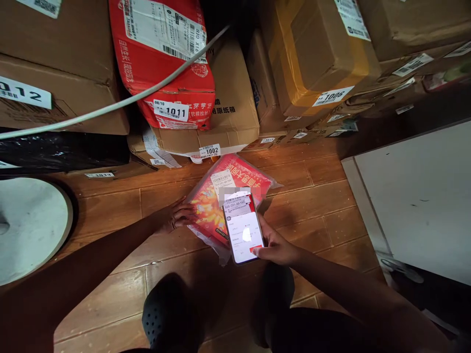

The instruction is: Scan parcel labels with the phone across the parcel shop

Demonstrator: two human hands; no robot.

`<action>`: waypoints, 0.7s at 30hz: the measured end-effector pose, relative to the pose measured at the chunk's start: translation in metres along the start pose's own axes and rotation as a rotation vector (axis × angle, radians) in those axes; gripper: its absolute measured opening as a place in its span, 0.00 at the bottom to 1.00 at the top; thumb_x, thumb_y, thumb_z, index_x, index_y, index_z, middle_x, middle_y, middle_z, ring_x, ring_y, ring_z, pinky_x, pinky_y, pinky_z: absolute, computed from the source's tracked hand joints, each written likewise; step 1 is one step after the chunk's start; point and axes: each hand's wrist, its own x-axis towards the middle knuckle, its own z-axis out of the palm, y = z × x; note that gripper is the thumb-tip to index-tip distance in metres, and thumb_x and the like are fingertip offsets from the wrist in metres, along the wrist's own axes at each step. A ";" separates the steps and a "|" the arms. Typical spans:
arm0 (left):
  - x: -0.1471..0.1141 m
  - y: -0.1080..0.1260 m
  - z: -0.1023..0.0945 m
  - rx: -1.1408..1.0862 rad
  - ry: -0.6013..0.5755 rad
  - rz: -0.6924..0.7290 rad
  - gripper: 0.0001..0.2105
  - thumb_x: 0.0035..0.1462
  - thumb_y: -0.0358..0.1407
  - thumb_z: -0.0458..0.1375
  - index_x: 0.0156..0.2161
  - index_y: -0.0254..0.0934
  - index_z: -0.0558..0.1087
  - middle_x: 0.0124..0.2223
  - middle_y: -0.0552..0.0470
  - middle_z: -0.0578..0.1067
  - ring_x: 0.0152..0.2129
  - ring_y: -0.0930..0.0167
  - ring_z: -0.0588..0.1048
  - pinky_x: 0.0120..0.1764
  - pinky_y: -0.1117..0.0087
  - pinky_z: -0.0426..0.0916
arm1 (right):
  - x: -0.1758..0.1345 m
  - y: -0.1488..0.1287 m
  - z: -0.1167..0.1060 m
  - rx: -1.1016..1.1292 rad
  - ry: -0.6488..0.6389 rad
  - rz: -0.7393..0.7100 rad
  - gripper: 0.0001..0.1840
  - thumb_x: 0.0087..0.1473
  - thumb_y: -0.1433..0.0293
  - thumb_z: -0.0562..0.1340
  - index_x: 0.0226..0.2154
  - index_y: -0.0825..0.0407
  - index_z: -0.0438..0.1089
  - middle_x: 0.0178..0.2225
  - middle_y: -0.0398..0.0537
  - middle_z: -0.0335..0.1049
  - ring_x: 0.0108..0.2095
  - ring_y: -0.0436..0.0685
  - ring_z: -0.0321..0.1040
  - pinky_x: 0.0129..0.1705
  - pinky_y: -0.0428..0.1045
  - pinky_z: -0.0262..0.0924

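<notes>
A smartphone [245, 235] with a bright screen is in my right hand [274, 244]; my thumb lies over the red button near the screen's bottom. On the screen I see a camera picture of a label above a white form. Behind the phone is a flat red parcel [206, 206] in clear plastic, with a white shipping label [223, 180] partly covered by the phone. My left hand [182, 214] grips the parcel's left edge, fingers bent over the plastic. The parcel appears to be low over the wooden floor, close to the stacked boxes; whether it touches the floor I cannot tell.
Numbered cardboard boxes [331, 54] are stacked along the back, with a red bag [165, 63] among them. A pale cable [121, 103] crosses before them. At left is a round white disc [33, 230], at right a white panel [415, 196]. Below are dark shoes [167, 311].
</notes>
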 end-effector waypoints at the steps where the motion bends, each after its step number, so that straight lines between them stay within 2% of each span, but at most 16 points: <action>1: 0.000 0.000 0.000 -0.008 -0.001 0.008 0.17 0.63 0.26 0.52 0.52 0.48 0.71 0.53 0.53 0.73 0.60 0.65 0.61 0.65 0.45 0.45 | -0.002 0.003 -0.002 0.020 0.024 0.006 0.49 0.47 0.70 0.68 0.65 0.42 0.43 0.60 0.52 0.62 0.56 0.63 0.64 0.54 0.58 0.59; 9: 0.000 -0.003 -0.002 -0.021 -0.005 0.048 0.18 0.63 0.26 0.53 0.54 0.48 0.69 0.55 0.52 0.73 0.63 0.65 0.58 0.65 0.46 0.47 | -0.005 0.002 -0.013 0.084 0.194 -0.001 0.47 0.46 0.72 0.69 0.63 0.40 0.49 0.57 0.51 0.67 0.55 0.63 0.67 0.55 0.62 0.60; 15: 0.004 -0.003 -0.006 0.006 0.004 0.074 0.20 0.62 0.25 0.53 0.55 0.46 0.69 0.55 0.50 0.72 0.62 0.64 0.58 0.66 0.46 0.45 | -0.006 0.000 -0.016 0.108 0.222 -0.016 0.47 0.46 0.74 0.68 0.63 0.40 0.48 0.56 0.50 0.69 0.55 0.63 0.67 0.55 0.63 0.61; 21: 0.004 -0.003 -0.006 0.006 0.019 0.093 0.19 0.61 0.25 0.54 0.55 0.44 0.70 0.54 0.51 0.73 0.63 0.64 0.58 0.67 0.48 0.42 | -0.006 0.006 -0.021 0.081 0.212 -0.041 0.49 0.45 0.73 0.69 0.64 0.39 0.47 0.56 0.50 0.70 0.54 0.63 0.69 0.50 0.59 0.65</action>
